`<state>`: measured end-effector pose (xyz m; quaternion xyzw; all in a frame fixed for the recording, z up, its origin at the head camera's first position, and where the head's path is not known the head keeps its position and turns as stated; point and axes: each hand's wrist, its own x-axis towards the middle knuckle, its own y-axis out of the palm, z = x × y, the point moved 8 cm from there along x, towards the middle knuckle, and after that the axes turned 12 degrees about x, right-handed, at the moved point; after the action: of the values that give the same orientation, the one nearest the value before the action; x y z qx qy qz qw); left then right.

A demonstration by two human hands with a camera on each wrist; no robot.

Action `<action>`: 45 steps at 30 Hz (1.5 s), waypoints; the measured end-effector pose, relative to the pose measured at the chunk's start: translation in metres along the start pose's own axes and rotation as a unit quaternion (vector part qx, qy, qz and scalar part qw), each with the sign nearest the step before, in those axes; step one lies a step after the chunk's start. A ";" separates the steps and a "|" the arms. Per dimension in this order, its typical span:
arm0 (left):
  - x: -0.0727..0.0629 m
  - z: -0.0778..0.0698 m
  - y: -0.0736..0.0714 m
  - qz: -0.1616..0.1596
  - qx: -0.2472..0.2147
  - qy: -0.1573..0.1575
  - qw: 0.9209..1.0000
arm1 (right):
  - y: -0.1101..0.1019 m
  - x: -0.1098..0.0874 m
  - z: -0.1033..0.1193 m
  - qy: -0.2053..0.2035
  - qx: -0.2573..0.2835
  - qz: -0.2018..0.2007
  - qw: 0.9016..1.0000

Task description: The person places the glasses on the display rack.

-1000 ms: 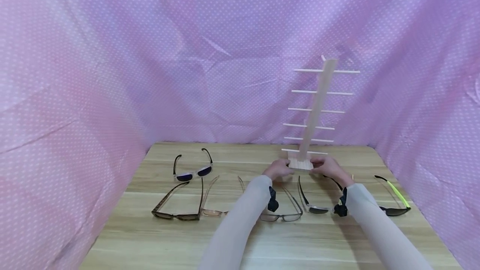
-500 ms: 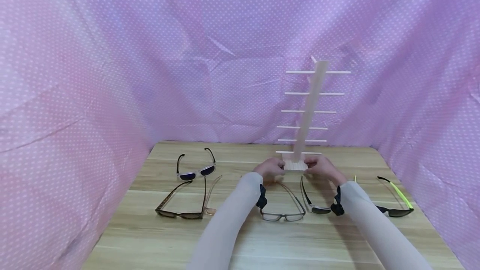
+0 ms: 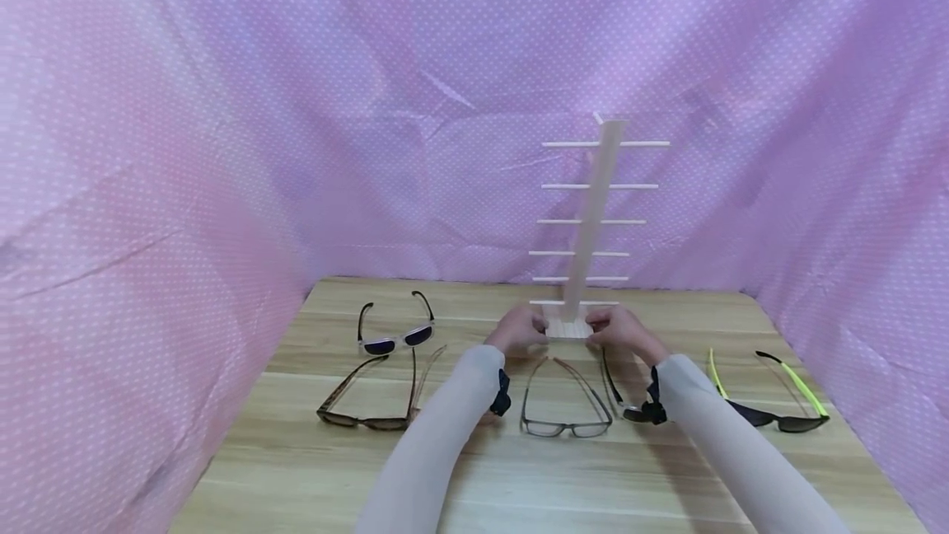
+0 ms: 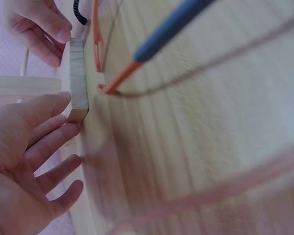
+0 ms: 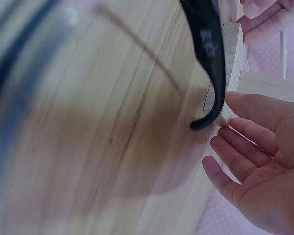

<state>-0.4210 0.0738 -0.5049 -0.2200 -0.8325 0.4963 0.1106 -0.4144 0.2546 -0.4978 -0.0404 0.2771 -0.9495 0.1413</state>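
Note:
A pale wooden eyeglass display stand [image 3: 591, 221] rises upright near the back of the table, with rows of thin pegs across its post. My left hand [image 3: 519, 330] grips the left end of its flat base [image 3: 569, 330]. At the opposite end, my right hand [image 3: 624, 331] pinches the base too. In the left wrist view, thumb and fingers meet at the base's corner [image 4: 78, 73], the other fingers spread below. A black temple arm [image 5: 213, 63] crosses in front of the base in the right wrist view. No glasses hang on the pegs.
Grey-framed glasses [image 3: 544, 429] lie between my forearms. Black-armed sunglasses [image 3: 633, 414] sit partly under my right wrist. Yellow-green sunglasses [image 3: 801, 423] lie far right; tortoiseshell sunglasses [image 3: 385, 424] and clear-framed sunglasses [image 3: 380, 347] lie left. My left sleeve mostly hides peach-coloured glasses [image 3: 428, 369].
Both hands have shifted the stand to the left along the table, gripping its base throughout. The glasses appear slightly farther right in the head view as it turns.

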 end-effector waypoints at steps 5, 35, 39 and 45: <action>-0.003 0.016 -0.004 -0.043 0.003 -0.042 0.998 | 0.011 0.001 0.009 -0.006 -0.001 0.011 1.000; -0.025 0.056 -0.034 -0.044 0.020 -0.143 0.988 | 0.055 0.028 0.035 -0.036 -0.038 0.014 0.999; -0.028 0.062 -0.041 -0.046 0.015 -0.136 0.990 | 0.061 0.029 0.046 -0.050 -0.051 0.021 0.997; -0.035 0.072 -0.050 -0.045 0.020 -0.124 0.991 | 0.071 0.034 0.056 -0.048 -0.059 0.031 0.997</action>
<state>-0.4316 -0.0190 -0.4948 -0.1166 -0.8387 0.5310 0.0333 -0.4208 0.1586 -0.4889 -0.0860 0.3269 -0.9235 0.1811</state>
